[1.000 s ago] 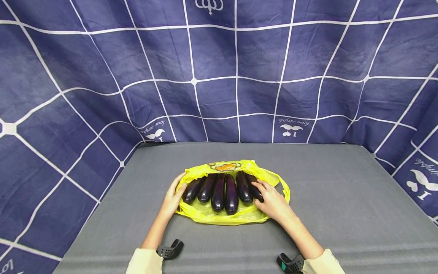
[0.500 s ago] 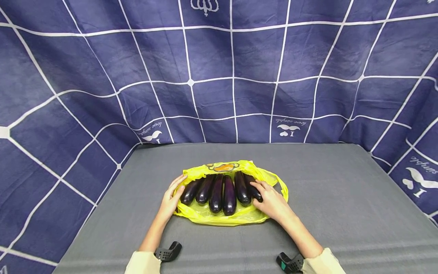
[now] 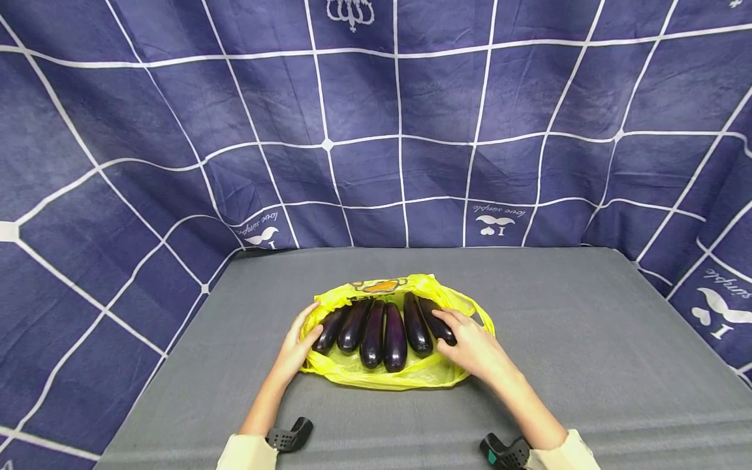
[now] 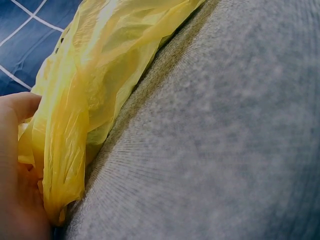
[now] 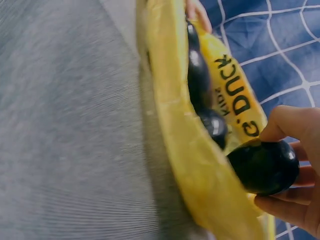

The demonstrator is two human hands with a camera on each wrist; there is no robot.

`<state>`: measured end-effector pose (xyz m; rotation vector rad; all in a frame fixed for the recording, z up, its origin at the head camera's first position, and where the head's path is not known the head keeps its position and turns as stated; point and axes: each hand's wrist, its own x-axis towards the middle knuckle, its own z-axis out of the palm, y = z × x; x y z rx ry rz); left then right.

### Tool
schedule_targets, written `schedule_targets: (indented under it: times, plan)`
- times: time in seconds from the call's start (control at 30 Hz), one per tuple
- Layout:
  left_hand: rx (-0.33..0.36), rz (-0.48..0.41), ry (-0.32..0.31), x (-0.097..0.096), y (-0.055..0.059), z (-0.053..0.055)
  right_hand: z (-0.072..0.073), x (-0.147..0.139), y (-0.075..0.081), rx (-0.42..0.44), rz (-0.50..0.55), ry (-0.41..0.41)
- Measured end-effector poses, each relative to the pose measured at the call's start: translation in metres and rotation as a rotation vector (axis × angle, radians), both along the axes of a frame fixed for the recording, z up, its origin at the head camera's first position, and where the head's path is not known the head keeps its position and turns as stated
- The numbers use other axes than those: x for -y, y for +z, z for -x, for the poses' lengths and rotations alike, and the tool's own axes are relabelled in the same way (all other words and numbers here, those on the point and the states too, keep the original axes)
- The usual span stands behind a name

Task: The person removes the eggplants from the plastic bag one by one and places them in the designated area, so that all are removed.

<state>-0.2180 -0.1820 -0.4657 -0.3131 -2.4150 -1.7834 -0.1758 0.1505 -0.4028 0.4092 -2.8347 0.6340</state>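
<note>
A yellow plastic bag lies open on the grey table, with several dark purple eggplants side by side inside. At its left end my left hand grips the bag's side, the thumb reaching over the rim beside the leftmost eggplant. In the left wrist view, bunched yellow plastic sits in that hand. My right hand holds the rightmost eggplant near its rounded end. The right wrist view shows thumb and fingers around this eggplant, its far end hidden in the bag.
A grey cloth-covered table surrounds the bag. Behind and beside it hangs a blue curtain with white grid lines. A dark band is on the left wrist and another on the right.
My right hand has shifted slightly right with the rightmost eggplant, whose near end swings outward. My left thumb has moved inward toward the leftmost eggplant. The head view has shifted a little.
</note>
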Motion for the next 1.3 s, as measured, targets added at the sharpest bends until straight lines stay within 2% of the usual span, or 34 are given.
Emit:
schedule_targets:
  times: [0.2, 0.43, 0.57, 0.9, 1.13, 1.3]
  plan:
    - [-0.004, -0.002, 0.004, -0.002, 0.004, -0.002, -0.006, -0.002, 0.013, 0.018, -0.022, 0.009]
    - [-0.001, -0.014, 0.004, -0.011, 0.026, -0.015, -0.013, -0.004, 0.028, 0.06, -0.033, 0.03]
    - [0.005, -0.001, -0.001, -0.013, 0.032, -0.019, -0.02, -0.004, 0.035, 0.083, -0.035, 0.042]
    - [0.0, 0.011, -0.005, -0.012, 0.03, -0.019, -0.032, -0.007, 0.049, 0.098, -0.018, 0.074]
    - [0.0, 0.03, 0.009, -0.012, 0.03, -0.018, -0.036, -0.015, 0.06, 0.085, 0.01, 0.105]
    - [0.003, 0.033, 0.013, -0.013, 0.032, -0.017, -0.038, -0.022, 0.069, 0.057, 0.016, 0.095]
